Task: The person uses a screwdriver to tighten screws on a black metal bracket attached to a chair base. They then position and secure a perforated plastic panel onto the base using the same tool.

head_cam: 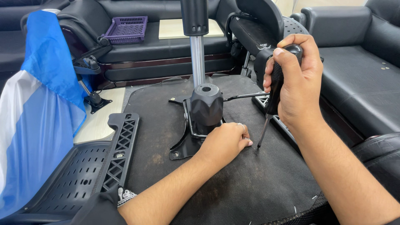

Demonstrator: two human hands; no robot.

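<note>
Nearest the viewer, two bare forearms reach over the upturned underside of an office chair seat [233,183], a dark fabric-covered panel lying flat. Left hand [225,143]: closed into a loose fist with its fingertips pressed on the fabric, touching the near right edge of the black metal mounting plate [183,146]; whether it pinches anything cannot be told. Right hand [298,81]: clamped around the black handle of a screwdriver [273,98], thumb wrapped over the top. Screwdriver: long axis nearly upright, leaning slightly so the handle sits up and to the right and the tip points down and left, meeting the seat just beside the left hand's fingertips. Risk, as judged: with the shaft tilted and the tip so close to those fingers, a slip off the screw head could jab them or tear the fabric; pressing off-axis would cause it. Centre: domed black mechanism housing [206,106] on the plate, silver gas cylinder [197,58] rising from it. Left: perforated black armrest panel [108,158] and a blue-and-white cloth [37,108]. Far: black sofa [158,50] carrying a purple basket [126,29].
</note>
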